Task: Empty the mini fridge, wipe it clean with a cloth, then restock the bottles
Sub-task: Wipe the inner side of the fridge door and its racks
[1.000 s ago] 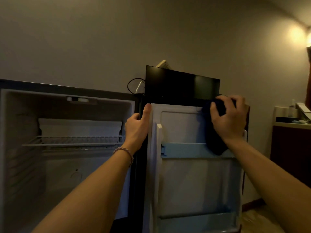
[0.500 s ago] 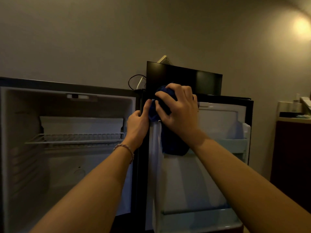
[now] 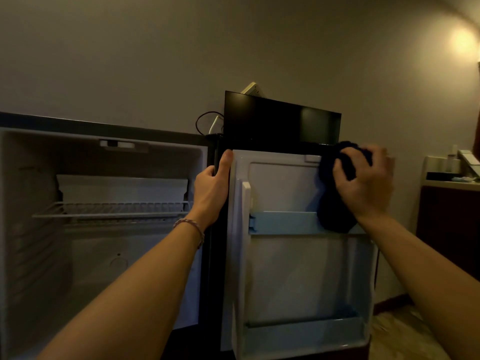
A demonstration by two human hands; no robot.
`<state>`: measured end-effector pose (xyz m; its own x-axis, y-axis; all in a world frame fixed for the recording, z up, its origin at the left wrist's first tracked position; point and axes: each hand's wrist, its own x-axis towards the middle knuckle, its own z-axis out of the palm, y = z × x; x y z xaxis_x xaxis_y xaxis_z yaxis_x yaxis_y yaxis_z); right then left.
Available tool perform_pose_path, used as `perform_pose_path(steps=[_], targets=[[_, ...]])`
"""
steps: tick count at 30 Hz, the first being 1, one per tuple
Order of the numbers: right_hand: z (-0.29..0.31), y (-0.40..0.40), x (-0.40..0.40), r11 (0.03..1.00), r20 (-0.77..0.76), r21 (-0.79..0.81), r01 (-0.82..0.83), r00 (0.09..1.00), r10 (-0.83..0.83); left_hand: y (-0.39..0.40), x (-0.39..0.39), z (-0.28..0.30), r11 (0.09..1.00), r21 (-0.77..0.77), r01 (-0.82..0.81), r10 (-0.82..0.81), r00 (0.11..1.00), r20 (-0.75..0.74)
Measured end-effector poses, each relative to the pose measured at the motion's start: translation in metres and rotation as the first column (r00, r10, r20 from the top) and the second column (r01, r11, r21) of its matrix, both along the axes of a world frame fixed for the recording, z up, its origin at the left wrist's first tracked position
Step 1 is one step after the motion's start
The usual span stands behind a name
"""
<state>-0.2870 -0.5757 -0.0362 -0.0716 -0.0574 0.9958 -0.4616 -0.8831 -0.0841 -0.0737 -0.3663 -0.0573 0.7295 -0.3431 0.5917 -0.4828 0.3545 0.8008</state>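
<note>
The mini fridge (image 3: 104, 255) stands open on the left, its white inside bare except for a wire shelf (image 3: 111, 210). Its door (image 3: 285, 276) hangs open in the middle, inner side facing me, with two bare door racks. My left hand (image 3: 211, 188) grips the door's hinge-side top edge, thumb up. My right hand (image 3: 363, 183) presses a dark blue cloth (image 3: 333, 203) against the door's top right corner; the cloth hangs down over the upper rack. No bottles are in view.
A black screen (image 3: 281, 119) stands behind the door, with a cable (image 3: 205, 120) beside it. A dark wooden cabinet (image 3: 449, 224) with small items on top sits at the right. A lamp glows at the upper right.
My right hand swept the cloth from the door's top right to the top left, then back to the top right. My left hand has kept its grip on the door edge.
</note>
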Motion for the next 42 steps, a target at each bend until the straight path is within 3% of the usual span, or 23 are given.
perform_pose_path(steps=[2,6,12,17,23,38,42], targets=[[-0.007,-0.005,-0.007,0.996,0.024,0.077,-0.043,0.999,0.041,0.000,-0.001,0.000,1.000,-0.002,0.005,-0.005,1.000,-0.005],[-0.013,0.024,0.005,0.987,-0.047,-0.022,-0.156,0.987,0.155,0.000,-0.003,0.000,1.000,-0.007,-0.001,0.001,1.000,-0.015],[-0.009,0.108,0.054,0.943,-0.284,-0.084,-0.322,0.915,0.287,0.001,-0.005,0.001,1.000,0.002,-0.030,0.030,0.999,-0.025],[-0.013,0.135,0.058,0.981,-0.512,0.011,-0.194,0.842,0.172,0.003,-0.007,0.001,1.000,0.004,-0.003,0.003,1.000,-0.031],[-0.041,0.119,0.036,0.992,-0.637,-0.067,-0.109,0.769,0.041,0.004,-0.007,0.001,1.000,0.011,0.024,-0.023,0.999,-0.034],[-0.029,0.122,0.043,0.982,-0.388,-0.015,-0.188,0.906,0.167,0.005,-0.006,0.002,0.997,-0.019,0.075,-0.076,0.996,-0.053],[-0.030,0.092,0.027,0.991,-0.296,0.010,-0.130,0.947,0.127,0.005,-0.004,0.001,0.997,-0.006,0.077,-0.077,0.997,-0.031]])
